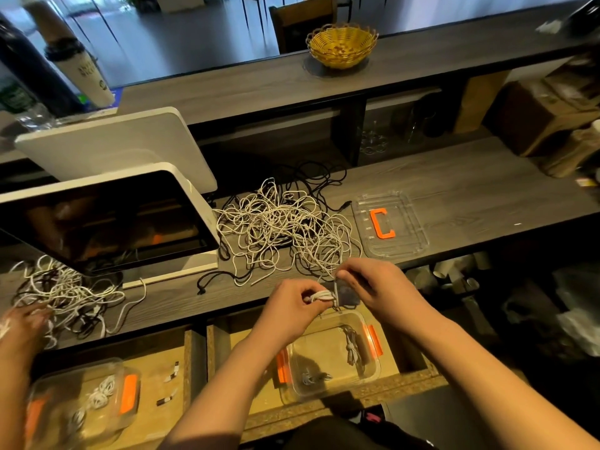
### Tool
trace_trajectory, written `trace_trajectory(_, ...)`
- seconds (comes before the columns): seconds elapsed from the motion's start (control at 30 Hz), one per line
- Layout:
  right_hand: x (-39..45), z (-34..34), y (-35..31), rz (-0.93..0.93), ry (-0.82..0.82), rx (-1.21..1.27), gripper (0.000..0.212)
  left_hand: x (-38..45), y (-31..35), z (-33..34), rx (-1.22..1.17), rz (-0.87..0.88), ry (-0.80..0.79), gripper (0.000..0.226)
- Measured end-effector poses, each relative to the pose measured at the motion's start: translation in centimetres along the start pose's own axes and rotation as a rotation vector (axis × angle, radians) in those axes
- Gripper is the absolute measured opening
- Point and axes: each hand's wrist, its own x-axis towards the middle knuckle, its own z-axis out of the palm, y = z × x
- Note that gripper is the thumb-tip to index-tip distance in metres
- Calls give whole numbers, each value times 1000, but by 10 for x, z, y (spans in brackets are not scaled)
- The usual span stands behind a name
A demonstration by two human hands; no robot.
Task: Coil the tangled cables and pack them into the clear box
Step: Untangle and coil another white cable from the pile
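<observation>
Pinching a small white cable bundle (319, 296), your left hand (292, 308) grips its loops while your right hand (378, 284) holds a dark strap (347, 295) wrapped at its end. Both hover above the clear box (331, 355), which holds two coiled cables. Tangled cables (279, 228) lie on the counter (470, 190) beside the lid (391, 224).

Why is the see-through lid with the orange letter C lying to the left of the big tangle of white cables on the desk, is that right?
Not quite. The head view shows the clear lid with the orange C lying to the right of the tangle of white cables, not the left. It does lie on the desk.
</observation>
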Motion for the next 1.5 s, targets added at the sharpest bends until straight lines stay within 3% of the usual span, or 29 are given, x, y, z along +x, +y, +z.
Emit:
trace_trajectory(0.1,0,-8,12,-27,42,43,20,0,10,-3,-113,33,-252,18)
trace_trajectory(0.2,-1,-22,19,20,53,141,36,-3,20,-10,-392,36,-389,14)
trace_trajectory(0.3,1,-29,29,24,74,240,39,-5,28,-11,-576,42,-370,11)
trace_trajectory(0.43,1,-22,40,43,36,364,9,-4,35,0,-759,20,-346,14)
trace_trajectory(0.47,1,-19,41,37,31,364,10,-4,37,2,-830,-6,-325,14)
trace_trajectory(0.63,2,-3,48,71,-35,395,21,6,38,18,-1117,-105,-43,17)
trace_trajectory(0.87,-4,5,62,143,-82,290,34,30,31,48,-850,-236,241,6)
trace_trajectory(1.1,-8,-9,73,146,-81,268,30,44,34,68,-578,-198,344,7)
trace_trajectory(1.2,-11,-20,73,86,-66,376,32,53,36,70,-484,-175,378,5)
trace_trajectory(1.4,-10,-37,82,3,-29,391,24,61,32,82,-274,-194,261,13)
trace_trajectory(1.5,-6,-44,95,-26,16,307,20,58,37,89,-265,-184,79,19)
